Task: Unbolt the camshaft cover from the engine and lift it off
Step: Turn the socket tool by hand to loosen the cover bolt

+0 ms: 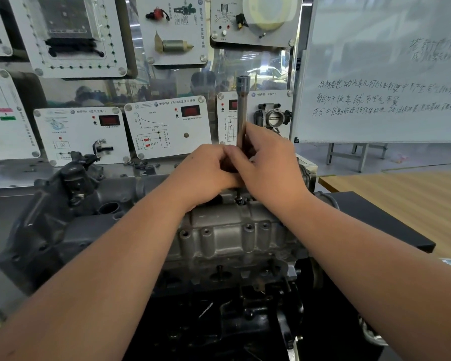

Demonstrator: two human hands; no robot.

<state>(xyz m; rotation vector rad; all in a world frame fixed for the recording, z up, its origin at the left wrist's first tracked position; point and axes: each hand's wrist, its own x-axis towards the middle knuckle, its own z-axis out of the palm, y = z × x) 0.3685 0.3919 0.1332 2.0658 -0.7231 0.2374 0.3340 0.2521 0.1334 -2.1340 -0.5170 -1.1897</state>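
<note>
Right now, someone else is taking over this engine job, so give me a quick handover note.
Left hand and right hand both grip the long socket extension, held upright over a bolt on top of the camshaft cover.
Done: cannot tell how many bolts are already out.
Left: finish this bolt, check the rest, then lift the cover off the engine.

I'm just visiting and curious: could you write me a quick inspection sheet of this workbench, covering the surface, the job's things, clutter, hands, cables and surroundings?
Surface: dark bench under the engine.
Job's things: grey camshaft cover on the engine, not lifted; long socket tool stands upright over a bolt.
Clutter: nothing seen.
Hands: left hand and right hand both grip the tool's lower part.
Cables: nothing seen on the bench.
Surroundings: sensor display panels behind; whiteboard with handwriting at right; wooden table.
</note>
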